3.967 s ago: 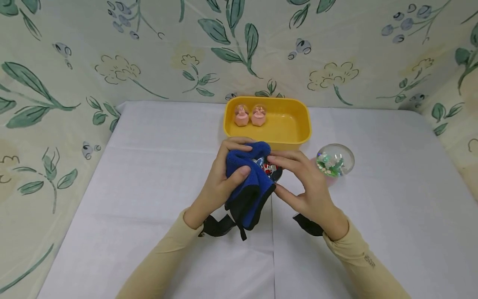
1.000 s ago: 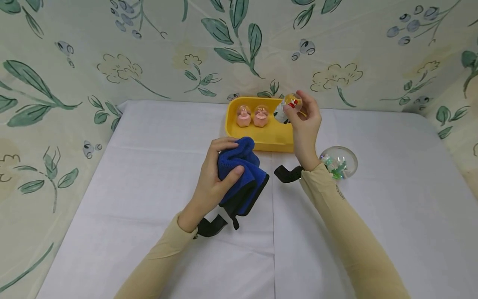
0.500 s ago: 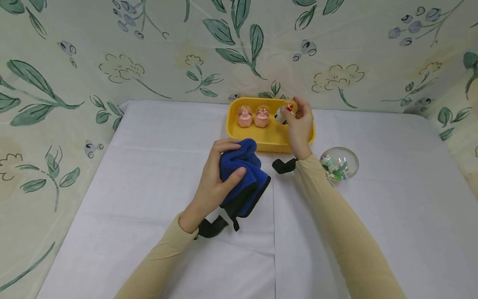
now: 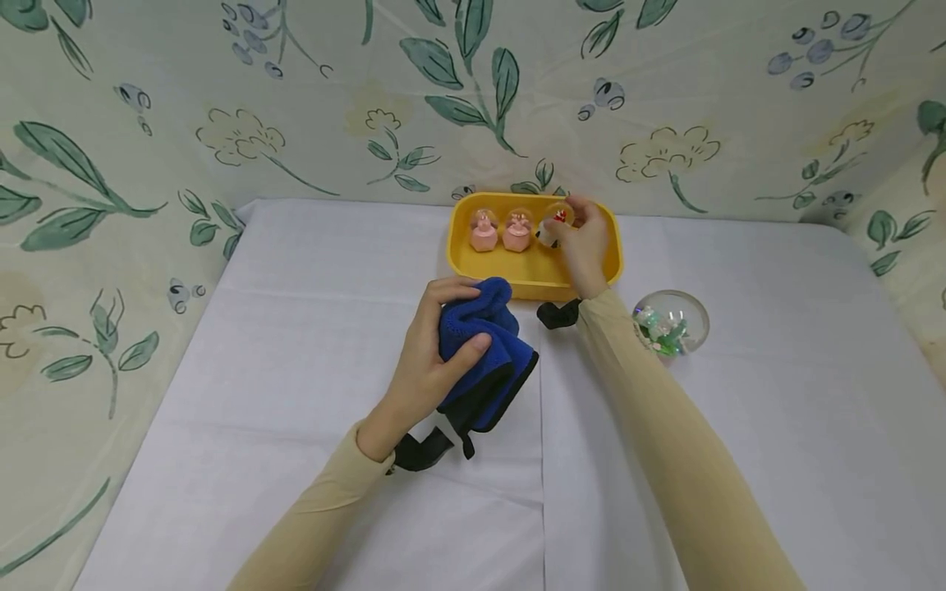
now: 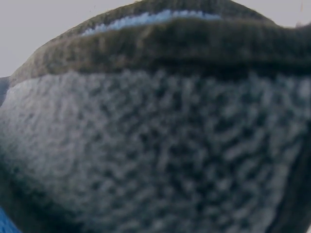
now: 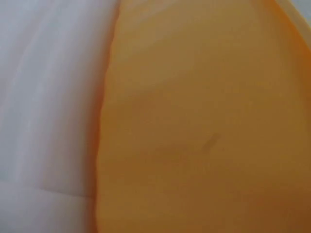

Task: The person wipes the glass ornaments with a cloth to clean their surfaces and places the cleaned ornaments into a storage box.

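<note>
In the head view, my left hand (image 4: 424, 361) grips a folded blue cloth (image 4: 488, 320) with black edging, thumb across its front. The cloth's dark side (image 5: 155, 145) fills the left wrist view, blurred. My right hand (image 4: 589, 246) reaches into the yellow tray (image 4: 510, 264) and holds a small snow globe (image 4: 553, 228) with a red and white figure; the fingers partly cover it. Whether its base touches the tray floor I cannot tell. Left of it stand two pink snow globes (image 4: 484, 232). Only the tray's wall (image 6: 204, 97) and white cloth show in the right wrist view.
A larger snow globe (image 4: 671, 324) with a clear dome and green and white contents stands right of my right forearm. The table has a white cloth (image 4: 296, 345); a floral curtain (image 4: 332, 82) hangs behind it. Black straps hang at both wrists.
My right hand has carried the small snow globe from the blue cloth to the tray, then lower and leftward towards the pink ones. My left hand keeps the cloth nearly in place.
</note>
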The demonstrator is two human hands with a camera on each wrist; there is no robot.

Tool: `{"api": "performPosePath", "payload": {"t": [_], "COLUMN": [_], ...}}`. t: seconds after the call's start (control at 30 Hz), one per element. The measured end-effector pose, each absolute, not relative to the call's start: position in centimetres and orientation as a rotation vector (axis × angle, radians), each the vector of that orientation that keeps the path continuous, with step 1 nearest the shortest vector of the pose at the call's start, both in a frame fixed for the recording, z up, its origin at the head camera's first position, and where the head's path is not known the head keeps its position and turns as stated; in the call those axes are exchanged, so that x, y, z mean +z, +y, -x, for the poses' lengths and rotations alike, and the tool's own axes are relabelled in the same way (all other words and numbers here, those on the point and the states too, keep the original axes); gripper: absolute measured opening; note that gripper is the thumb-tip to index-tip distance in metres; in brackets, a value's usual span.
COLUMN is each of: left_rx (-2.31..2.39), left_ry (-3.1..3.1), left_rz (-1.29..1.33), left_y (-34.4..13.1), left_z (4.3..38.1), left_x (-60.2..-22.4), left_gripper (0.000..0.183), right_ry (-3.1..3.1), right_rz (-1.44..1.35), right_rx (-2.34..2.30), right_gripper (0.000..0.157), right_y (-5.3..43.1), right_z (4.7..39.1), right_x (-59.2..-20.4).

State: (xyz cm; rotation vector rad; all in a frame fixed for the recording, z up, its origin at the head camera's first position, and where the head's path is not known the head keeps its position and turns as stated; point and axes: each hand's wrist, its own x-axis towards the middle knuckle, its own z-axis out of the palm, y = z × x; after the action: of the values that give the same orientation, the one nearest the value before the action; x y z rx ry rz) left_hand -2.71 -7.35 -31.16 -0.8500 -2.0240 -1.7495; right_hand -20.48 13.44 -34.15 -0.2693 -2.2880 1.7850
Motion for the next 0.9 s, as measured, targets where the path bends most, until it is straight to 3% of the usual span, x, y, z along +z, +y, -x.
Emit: {"api": "performPosePath", "payload": {"t": [0.9], "left_rx": [-1.727], "left_ry": [-2.063], "left_rz": [0.846], "left_y": [-7.42], "left_z": [2.41], "left_x": [-31.42], "left_gripper": [0.052], "right_ry": [-2.591], "right_rz": [0.355], "right_rx": [1.617], "right_gripper": [0.054], "right_y": [13.29], "right_z": [20.64], "right_x": [-34.09]}}
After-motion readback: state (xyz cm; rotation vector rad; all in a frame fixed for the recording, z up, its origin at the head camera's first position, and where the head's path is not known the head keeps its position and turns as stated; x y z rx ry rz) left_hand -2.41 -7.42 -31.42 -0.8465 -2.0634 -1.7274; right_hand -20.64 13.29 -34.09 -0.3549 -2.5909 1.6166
